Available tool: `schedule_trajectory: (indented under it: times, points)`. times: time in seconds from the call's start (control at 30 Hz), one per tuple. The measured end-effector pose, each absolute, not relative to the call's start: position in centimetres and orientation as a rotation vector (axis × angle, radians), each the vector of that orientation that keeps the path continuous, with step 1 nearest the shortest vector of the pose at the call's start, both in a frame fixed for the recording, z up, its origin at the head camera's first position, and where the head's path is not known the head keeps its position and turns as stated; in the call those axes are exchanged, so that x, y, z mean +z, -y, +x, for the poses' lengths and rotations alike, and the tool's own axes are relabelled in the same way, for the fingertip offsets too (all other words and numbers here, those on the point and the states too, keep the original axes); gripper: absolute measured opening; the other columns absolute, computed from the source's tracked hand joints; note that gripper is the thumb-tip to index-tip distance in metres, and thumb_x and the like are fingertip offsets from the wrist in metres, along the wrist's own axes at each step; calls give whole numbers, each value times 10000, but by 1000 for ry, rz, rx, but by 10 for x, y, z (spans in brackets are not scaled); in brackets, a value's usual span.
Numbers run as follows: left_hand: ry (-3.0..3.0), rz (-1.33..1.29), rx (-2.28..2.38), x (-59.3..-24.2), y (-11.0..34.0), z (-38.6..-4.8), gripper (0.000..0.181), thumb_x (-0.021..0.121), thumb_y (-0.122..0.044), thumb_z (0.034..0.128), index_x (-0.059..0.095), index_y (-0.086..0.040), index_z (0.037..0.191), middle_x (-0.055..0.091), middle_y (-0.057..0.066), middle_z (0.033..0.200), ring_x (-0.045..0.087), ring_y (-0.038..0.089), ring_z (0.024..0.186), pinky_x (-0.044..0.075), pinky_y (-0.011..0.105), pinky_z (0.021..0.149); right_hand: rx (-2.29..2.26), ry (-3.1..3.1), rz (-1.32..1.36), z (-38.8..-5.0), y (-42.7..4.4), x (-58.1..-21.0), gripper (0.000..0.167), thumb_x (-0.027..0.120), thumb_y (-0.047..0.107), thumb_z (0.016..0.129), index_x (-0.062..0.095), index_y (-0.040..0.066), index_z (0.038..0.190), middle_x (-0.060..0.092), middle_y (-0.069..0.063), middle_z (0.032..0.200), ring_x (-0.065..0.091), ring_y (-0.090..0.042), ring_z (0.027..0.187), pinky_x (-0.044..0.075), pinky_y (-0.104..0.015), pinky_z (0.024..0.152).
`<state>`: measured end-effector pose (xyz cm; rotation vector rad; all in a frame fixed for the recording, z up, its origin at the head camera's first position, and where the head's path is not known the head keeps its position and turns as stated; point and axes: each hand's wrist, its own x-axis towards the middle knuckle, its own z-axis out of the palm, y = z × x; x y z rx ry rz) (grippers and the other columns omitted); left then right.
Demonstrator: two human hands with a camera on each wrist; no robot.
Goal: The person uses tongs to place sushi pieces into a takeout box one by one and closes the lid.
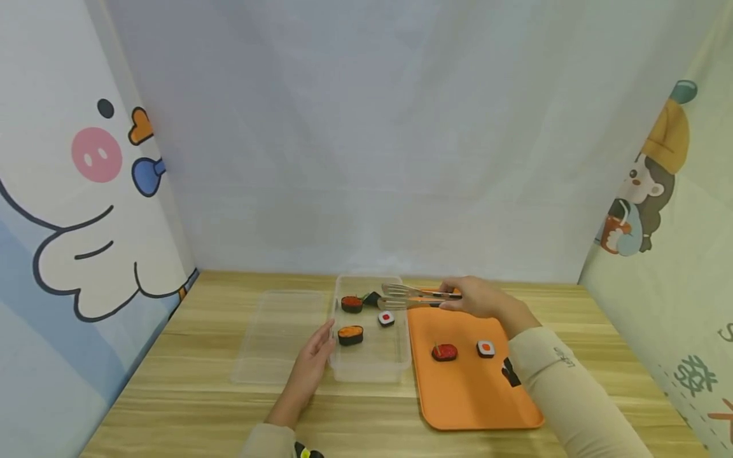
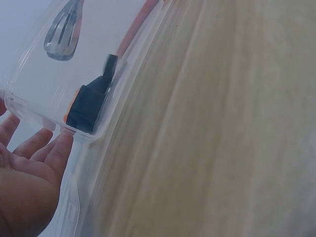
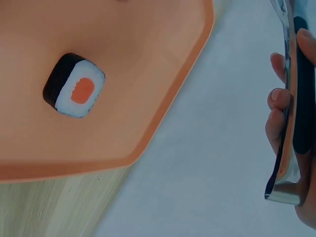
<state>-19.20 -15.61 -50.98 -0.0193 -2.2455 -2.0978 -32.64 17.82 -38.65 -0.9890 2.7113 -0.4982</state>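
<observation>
Well, I face a plain pale cloth (image 1: 366, 159) behind a wood-grained table (image 1: 183, 388), with a big white cartoon figure (image 1: 57, 114) printed on the left side and a smaller figure in a mustard hat (image 1: 649, 203) on the right. On the table stands a clear container (image 1: 372, 371); a clear flat sheet (image 1: 277, 337) lies to its left and an orange tray (image 1: 475, 401) to its right. My right hand (image 1: 475, 298) grasps metal tongs (image 3: 303, 98), their tips over the container near a dark piece (image 1: 372, 299); whether they grip it I cannot tell. My left hand (image 1: 312, 359) has its fingers loosely extended, touching the container's left side. More sushi pieces sit inside the container and on the tray.
</observation>
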Motion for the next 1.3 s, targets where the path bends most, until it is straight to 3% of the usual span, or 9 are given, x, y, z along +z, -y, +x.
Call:
schedule_trajectory:
  times: [0.27, 0.57, 1.3]
  points:
    - [2245, -34, -2094, -509, 157, -191, 476, 453, -161, 1051, 357, -73, 1509, 277, 197, 1538, 263, 340, 1406, 249, 485, 1121, -558, -2705, -988, -318, -194, -379, 231, 651, 309, 953, 640, 123, 1089, 617, 52, 909, 519, -162, 715, 431, -349, 626]
    - [2256, -25, -2076, -510, 156, -192, 474, 453, -167, 1050, 363, -75, 1506, 285, 195, 1539, 279, 350, 1399, 259, 499, 1115, -563, -2772, -1012, -301, -234, -372, 223, 666, 303, 942, 643, 128, 1079, 620, 25, 1007, 510, -121, 731, 432, -334, 621]
    - [2236, -34, -2116, -509, 156, -191, 481, 446, -151, 1052, 341, -63, 1513, 257, 199, 1546, 243, 343, 1413, 239, 487, 1126, -571, -2743, -935, -264, -288, -390, 332, 671, 398, 916, 641, 129, 1108, 575, 98, 838, 408, -60, 588, 365, -254, 505]
